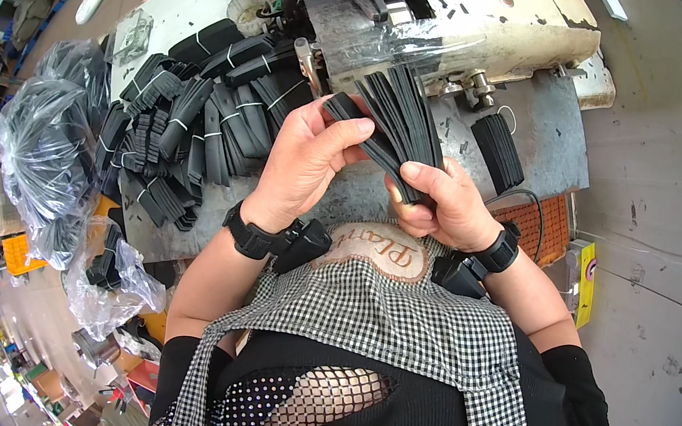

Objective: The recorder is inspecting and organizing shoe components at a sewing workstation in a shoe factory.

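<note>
Checked apron (396, 318) in the foreground, both wrists above it. Right hand (444, 202) clamped on the lower end of a fan of black strips (399, 120), long axis running up and slightly left from the grip. Left hand (304, 163) to the left, thumb and fingers pinched together on the leftmost strip's upper end. Tied black bundles (195, 129) heaped on the worktable (546, 138), further left.

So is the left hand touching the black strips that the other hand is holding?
Touching. In the head view, the left hand pinches the top of the fanned black strips with its fingertips, while the right hand grips their lower ends. No gap shows.
</note>
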A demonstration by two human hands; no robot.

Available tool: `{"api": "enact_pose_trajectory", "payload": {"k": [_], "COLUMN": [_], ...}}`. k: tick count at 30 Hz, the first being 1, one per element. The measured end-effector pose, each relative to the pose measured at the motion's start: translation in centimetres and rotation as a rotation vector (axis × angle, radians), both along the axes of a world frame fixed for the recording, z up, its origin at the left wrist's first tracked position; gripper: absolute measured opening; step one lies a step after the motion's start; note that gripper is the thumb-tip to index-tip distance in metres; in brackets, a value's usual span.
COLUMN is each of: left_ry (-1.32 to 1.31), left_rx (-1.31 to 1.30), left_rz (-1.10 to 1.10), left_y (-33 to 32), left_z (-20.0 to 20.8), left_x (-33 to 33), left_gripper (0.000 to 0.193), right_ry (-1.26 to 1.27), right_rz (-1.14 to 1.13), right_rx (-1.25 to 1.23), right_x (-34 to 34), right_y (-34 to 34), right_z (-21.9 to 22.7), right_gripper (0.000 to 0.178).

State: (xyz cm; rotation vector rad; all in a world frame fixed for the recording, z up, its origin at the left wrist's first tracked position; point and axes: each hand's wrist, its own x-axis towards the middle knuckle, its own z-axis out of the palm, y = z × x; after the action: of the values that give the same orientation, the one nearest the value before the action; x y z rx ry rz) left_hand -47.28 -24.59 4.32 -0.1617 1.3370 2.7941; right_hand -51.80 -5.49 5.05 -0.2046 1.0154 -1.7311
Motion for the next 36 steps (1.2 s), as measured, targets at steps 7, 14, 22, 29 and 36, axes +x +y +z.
{"api": "enact_pose_trajectory", "payload": {"k": [7, 14, 22, 29, 36], "left_ry": [-0.002, -0.014, -0.065, -0.195, -0.351], "left_rx": [0.082, 0.167, 0.072, -0.222, 0.081], "left_rz": [0.023, 0.066, 0.032, -0.109, -0.393], "left_y": [-0.1, 0.0, -0.5, -0.7, -1.3], "left_z": [-0.4, -0.2, -0.5, 0.5, -0.3], "left_x": [-0.1, -0.1, -0.5, -0.4, -0.4], "left_gripper": [0.021, 0.02, 0.023, 0.022, 0.018], "right_ry": [-0.02, -0.006, 0.093, 0.283, 0.662], "right_rz": [0.007, 0.014, 0.031, -0.05, -0.142], "right_rx": [0.002, 0.002, 0.123, 0.187, 0.138], "right_x": [0.1, 0.2, 0.4, 0.5, 1.1], "right_y": [-0.1, -0.2, -0.3, -0.1, 0.0], "right_z": [0.0, 0.3, 0.1, 0.6, 0.7], "right_gripper": [0.029, 0.029, 0.028, 0.026, 0.023]}}
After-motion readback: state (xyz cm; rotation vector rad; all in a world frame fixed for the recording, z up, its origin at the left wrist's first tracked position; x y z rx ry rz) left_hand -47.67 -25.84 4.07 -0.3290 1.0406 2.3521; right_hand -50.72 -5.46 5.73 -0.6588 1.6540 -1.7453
